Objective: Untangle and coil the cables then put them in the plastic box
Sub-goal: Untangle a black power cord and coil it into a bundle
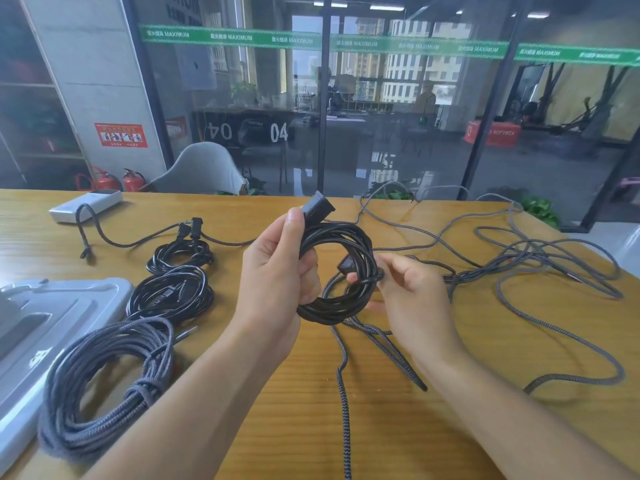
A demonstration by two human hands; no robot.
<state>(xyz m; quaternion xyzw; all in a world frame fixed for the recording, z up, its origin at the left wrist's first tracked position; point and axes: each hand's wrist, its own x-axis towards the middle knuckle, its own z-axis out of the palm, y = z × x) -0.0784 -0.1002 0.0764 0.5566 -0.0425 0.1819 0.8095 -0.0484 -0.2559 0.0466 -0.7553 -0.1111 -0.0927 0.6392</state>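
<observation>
At the centre of the frame my left hand (277, 271) grips a coil of smooth black cable (337, 271), fingers curled round its left side and thumb pressed near the black rectangular plug (318, 204) that sticks up from the top. My right hand (408, 292) pinches the cable's other end against the coil's right side. Both are raised above the wooden table (415, 427). At the lower left lies a large coil of grey braided cable (104, 386), with two smaller black coils (173, 289) just above it. The translucent plastic box (52, 313) sits at the left edge. Loose grey braided cables (519, 258) sprawl tangled across the right of the table. A white rectangular device (86, 205) rests at the upper left of the table.
</observation>
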